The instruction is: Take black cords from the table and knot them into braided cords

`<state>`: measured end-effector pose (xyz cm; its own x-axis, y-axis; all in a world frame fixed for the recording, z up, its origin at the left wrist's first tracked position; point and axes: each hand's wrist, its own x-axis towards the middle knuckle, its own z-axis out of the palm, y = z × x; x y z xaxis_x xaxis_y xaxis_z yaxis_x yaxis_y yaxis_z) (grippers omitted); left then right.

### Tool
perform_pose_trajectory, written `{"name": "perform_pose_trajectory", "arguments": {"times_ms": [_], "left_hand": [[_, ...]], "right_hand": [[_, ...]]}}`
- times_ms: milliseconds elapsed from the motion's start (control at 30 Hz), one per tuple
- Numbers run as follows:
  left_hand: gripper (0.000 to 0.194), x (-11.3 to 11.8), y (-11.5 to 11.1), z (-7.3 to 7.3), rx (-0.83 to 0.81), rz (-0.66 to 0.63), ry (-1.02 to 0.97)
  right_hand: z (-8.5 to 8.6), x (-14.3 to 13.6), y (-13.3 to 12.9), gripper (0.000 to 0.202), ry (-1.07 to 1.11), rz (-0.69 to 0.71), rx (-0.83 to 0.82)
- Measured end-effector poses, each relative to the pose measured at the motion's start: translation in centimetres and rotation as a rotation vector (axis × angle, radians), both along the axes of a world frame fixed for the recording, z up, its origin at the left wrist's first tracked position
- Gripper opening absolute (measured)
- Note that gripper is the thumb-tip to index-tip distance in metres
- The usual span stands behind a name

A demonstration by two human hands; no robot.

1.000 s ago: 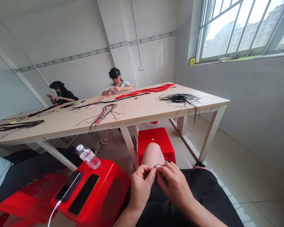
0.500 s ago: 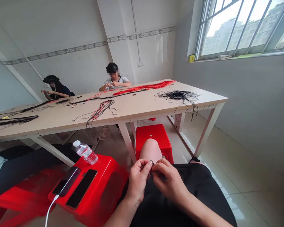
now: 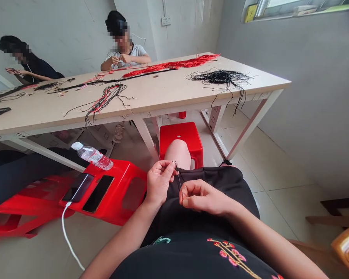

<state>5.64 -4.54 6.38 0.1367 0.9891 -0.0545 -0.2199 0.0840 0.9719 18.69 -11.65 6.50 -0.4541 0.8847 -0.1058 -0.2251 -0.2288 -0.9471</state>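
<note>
Above my lap, my left hand (image 3: 159, 180) pinches a thin black cord (image 3: 178, 175) between thumb and forefinger, with a small loop standing at the fingertips. My right hand (image 3: 202, 197) is a little lower and to the right, its fingers closed on the cord's other stretch. The cord runs fairly straight between the two hands. Its ends are too small to make out.
On the long table (image 3: 159, 95) lie red cords (image 3: 174, 66), a black cord pile (image 3: 221, 76) and a black-and-red bundle (image 3: 107, 97). A bottle (image 3: 94, 157) and phones (image 3: 99, 193) rest on a red stool (image 3: 119, 205) at left. Two people sit across the table.
My right hand has moved away from my left, down toward me, drawing out a length of cord. The view has tilted downward, showing more of my lap and shirt.
</note>
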Motion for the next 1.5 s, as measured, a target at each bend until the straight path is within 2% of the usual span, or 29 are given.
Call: {"name": "perform_pose_trajectory", "arguments": {"times_ms": [200, 400, 500, 600, 667, 733, 800, 867, 933, 1000, 1133, 1233, 1367, 1500], "left_hand": [[0.029, 0.5, 0.0, 1.5, -0.118, 0.023, -0.061], [0.031, 0.6, -0.3, 2.3, -0.089, 0.013, -0.055], [0.030, 0.4, -0.4, 2.4, -0.047, 0.024, -0.022], [0.028, 0.1, -0.8, 2.4, 0.006, 0.015, 0.038], [0.027, -0.1, -1.0, 2.3, 0.037, -0.013, 0.077], [0.025, -0.3, -1.3, 2.1, 0.070, -0.043, 0.112], [0.023, -0.5, -1.5, 1.9, 0.100, -0.059, 0.141], [0.022, -0.7, -1.6, 1.8, 0.111, -0.077, 0.165], [0.022, -0.7, -1.8, 1.8, 0.089, -0.109, 0.176], [0.023, -0.7, -1.9, 1.8, 0.043, -0.141, 0.174], [0.022, -0.4, -2.2, 2.2, -0.076, -0.171, 0.146], [0.023, -0.2, -2.3, 2.6, -0.142, -0.181, 0.091], [0.024, -0.3, -2.0, 2.9, -0.184, -0.157, -0.011], [0.026, -0.2, -1.8, 3.0, -0.189, -0.129, -0.064]], "right_hand": [[-0.4, 0.6, -0.6, 0.011, -0.179, -0.001, 0.103], [-0.7, 1.0, -0.7, 0.010, -0.479, -0.082, 0.292], [0.1, 1.4, -1.1, 0.014, -0.489, -0.267, 0.348], [1.0, 1.4, -1.5, 0.022, -0.328, -0.588, 0.447], [1.4, 1.0, -1.2, 0.016, -0.268, -0.704, 0.494], [1.4, 0.5, -0.7, 0.025, -0.297, -0.684, 0.460], [1.2, 0.1, 0.1, 0.036, -0.330, -0.575, 0.387], [1.0, 0.0, 0.7, 0.032, -0.337, -0.503, 0.356], [1.0, 0.2, 1.0, 0.019, -0.389, -0.496, 0.388], [1.2, 0.7, 1.1, 0.011, -0.499, -0.524, 0.450], [1.6, 1.5, 1.1, 0.012, -0.674, -0.602, 0.565], [1.5, 1.4, 1.0, 0.008, -0.670, -0.659, 0.627], [1.0, 0.3, 0.0, 0.005, -0.664, -0.830, 0.719], [0.2, -1.2, -1.2, 0.011, -0.628, -0.786, 0.637]]}}
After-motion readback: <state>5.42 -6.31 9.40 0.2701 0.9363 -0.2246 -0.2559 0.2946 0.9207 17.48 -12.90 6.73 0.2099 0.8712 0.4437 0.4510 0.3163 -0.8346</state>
